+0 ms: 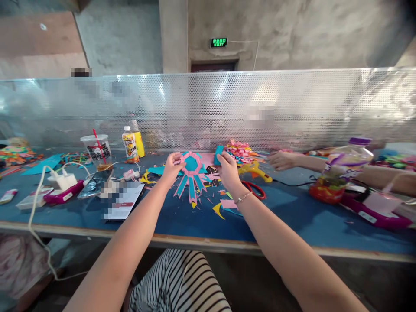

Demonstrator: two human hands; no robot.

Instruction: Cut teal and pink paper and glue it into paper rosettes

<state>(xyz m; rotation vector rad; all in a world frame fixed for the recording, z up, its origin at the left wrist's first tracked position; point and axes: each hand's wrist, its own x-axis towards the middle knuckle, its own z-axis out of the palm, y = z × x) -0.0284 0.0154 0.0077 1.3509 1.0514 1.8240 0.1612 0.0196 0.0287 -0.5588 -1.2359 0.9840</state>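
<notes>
Between the fingers of my left hand [173, 166] is the edge of a paper rosette [191, 164], a pink ring round a blue centre with pink and blue ribbon tails spread below it. My right hand [227, 167], with a bracelet at the wrist, pinches a small blue paper piece [218, 155] to the right of the rosette. Paper scraps lie under and about both hands. Just beyond my right hand is a yellow glue gun [256, 170], and red-handled scissors [255, 190] lie beside my wrist.
A pile of pink and yellow paper pieces [239, 149] sits behind my right hand. At left stand a drink cup [97, 149], a bottle [130, 145], a phone [95, 184] and a magenta power strip [63, 193]. Another person's hand [282, 160] reaches in from the right, behind a large jug [339, 169].
</notes>
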